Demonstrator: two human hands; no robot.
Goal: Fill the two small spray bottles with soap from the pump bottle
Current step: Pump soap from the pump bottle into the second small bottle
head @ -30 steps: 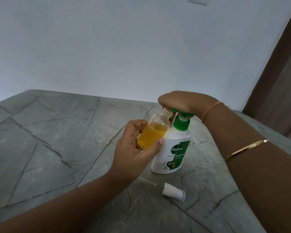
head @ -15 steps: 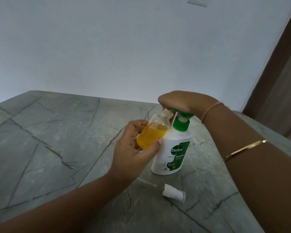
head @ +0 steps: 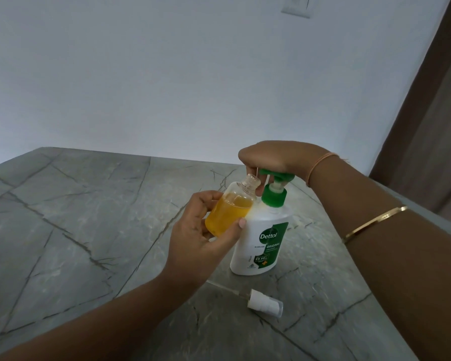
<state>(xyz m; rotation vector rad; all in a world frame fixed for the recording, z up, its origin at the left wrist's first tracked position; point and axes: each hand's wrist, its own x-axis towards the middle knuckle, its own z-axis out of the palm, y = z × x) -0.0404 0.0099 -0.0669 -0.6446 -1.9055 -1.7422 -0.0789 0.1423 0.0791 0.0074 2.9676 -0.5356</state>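
Left hand: the left hand (head: 201, 230) grips the small spray bottle (head: 229, 207) round its body, thumb in front and fingers behind.
Right hand: the right hand (head: 271, 157) sits on the green pump head (head: 276, 175), fingers curled down over it.
Small bottle: uncapped and tilted, its open neck is just below the spout and its side touches the pump bottle (head: 263, 238). The amber soap reaches its shoulder.
Pump bottle: upright on the table (head: 89, 217).
Doing it well: keep the neck right under the spout and press in short, slow strokes. Judged by the level, stop soon, leaving room for the dip tube.
Spray cap: the spray cap (head: 266, 304) lies on its side in front of the pump bottle.
Count: only 1 of the 2 small bottles is in view.
Surface: grey stone-look top with dark veins.
Room: a plain pale wall (head: 167, 74) with a white wall plate (head: 296, 6); the brown panel (head: 427, 126) at the right may be a door.
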